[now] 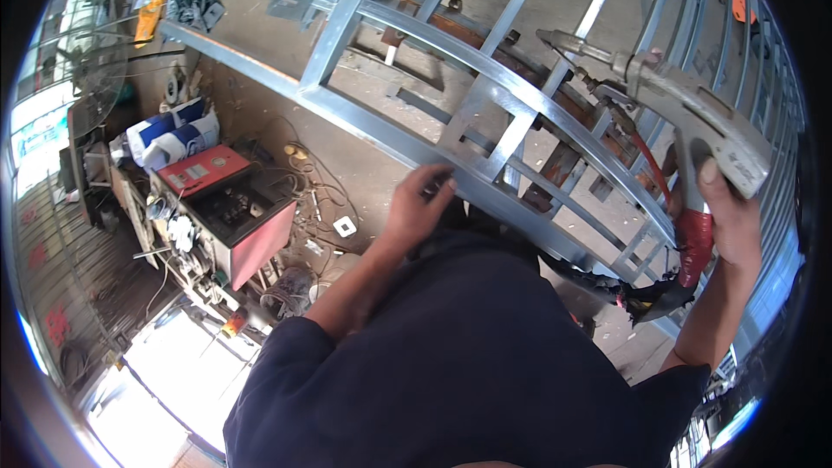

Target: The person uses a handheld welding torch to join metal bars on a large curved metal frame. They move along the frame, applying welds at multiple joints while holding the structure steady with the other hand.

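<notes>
My right hand (732, 212) is wrapped round the handle of a grey metal welding gun (706, 117), whose lower grip is bound in red. The gun's narrow nozzle points left over the bars of a welded steel frame (373, 134). From the bottom of the grip a black cable (589, 277) runs back toward my body. My left hand (418, 208) is at the near edge of the frame, fingers curled; something dark shows between thumb and fingers, too small to make out. Whether this hand touches the steel is unclear.
To the left stands a red, open-topped machine cabinet (260, 247) with blue-and-white bags (178, 134) behind it. Loose cables (312, 182) lie on the floor beside it. Many curved steel bars (676, 0) rise at the right. An orange thing (739, 8) lies far right.
</notes>
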### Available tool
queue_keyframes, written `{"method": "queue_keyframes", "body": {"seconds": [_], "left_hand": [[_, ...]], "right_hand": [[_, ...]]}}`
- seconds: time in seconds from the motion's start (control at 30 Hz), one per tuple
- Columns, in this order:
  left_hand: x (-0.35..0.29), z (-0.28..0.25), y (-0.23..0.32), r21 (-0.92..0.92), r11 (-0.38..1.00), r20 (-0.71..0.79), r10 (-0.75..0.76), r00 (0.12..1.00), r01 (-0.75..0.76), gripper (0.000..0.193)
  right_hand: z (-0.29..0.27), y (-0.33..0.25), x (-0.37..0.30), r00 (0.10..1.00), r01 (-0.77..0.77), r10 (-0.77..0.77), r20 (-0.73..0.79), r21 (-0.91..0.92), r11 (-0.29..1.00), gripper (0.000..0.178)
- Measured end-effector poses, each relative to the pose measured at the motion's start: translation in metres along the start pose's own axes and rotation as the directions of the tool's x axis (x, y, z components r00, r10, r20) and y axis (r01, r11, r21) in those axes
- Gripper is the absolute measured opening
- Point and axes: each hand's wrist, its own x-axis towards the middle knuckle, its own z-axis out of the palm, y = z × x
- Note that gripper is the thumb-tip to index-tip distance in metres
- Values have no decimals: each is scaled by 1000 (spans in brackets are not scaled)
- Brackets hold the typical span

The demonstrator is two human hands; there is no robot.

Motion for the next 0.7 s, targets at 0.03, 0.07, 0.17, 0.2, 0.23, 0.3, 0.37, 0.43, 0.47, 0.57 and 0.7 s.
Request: {"method": "queue_keyframes", "body": {"seconds": [0.03,0.07,0.17,0.2,0.23,0.3,0.37,0.43,0.47,0.57,0.7], "left_hand": [[10,-5,8,-49,999,-47,16,999,-18,26],[28,-12,10,-9,997,-46,79,996,-79,24],[86,-39,16,5,981,-73,192,979,-192,21],[107,-49,19,-7,983,-106,181,978,-182,23],[120,-64,29,45,985,-158,169,973,-164,24],[170,-89,59,137,963,-143,250,958,-231,26],[230,-107,88,324,885,-46,368,929,-334,30],[281,-107,118,452,820,104,342,934,-351,33],[307,-103,125,548,756,163,325,932,-359,37],[350,-81,148,769,543,301,157,941,-337,47],[386,-62,144,827,405,422,11,907,-390,54]], "right_hand": [[-6,-8,7,1000,14,-14,2,5,1000,54],[-13,-19,8,1000,13,-13,-24,5,1000,56],[-23,-48,30,998,34,-34,-47,-5,999,58],[-20,-55,43,999,27,-28,-36,-32,999,58],[-14,-49,71,999,40,-39,36,-37,998,58],[1,-49,101,995,-67,80,61,-188,980,62],[25,-45,137,971,-121,162,177,-218,968,71],[46,-28,166,949,-202,251,189,-244,948,76],[55,-21,177,939,-209,255,229,-208,956,77],[86,-11,205,899,-267,283,333,-93,959,79],[105,3,227,887,-270,248,390,1,963,73]]}}
